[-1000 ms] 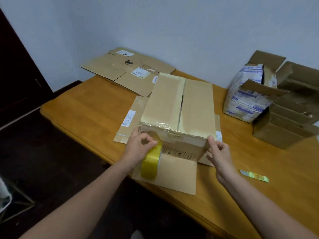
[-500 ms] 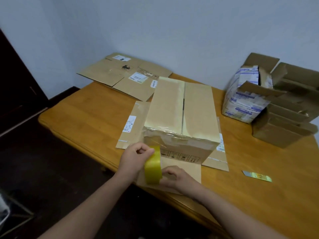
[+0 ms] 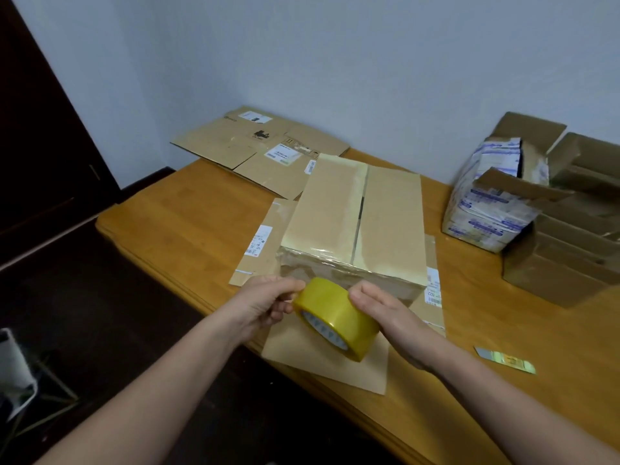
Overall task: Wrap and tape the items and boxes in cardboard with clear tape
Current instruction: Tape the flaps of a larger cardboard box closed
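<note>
Wooden brown table (image 3: 188, 236) first: near its front edge, both hands hold a round roll of yellow see-through tape (image 3: 339, 313), the left hand (image 3: 265, 303) pinching its 9 o'clock side and the right hand (image 3: 385, 313) curled round its 3 o'clock side. Just behind the roll, at 12 o'clock, a big brown cardboard box (image 3: 352, 223) with shiny tape on it sits on a flat brown cardboard sheet (image 3: 322, 360). Farther back, flat cardboard pieces (image 3: 241, 146) lie at 11 o'clock and open brown boxes (image 3: 570, 229) stand at 2 o'clock.
</note>
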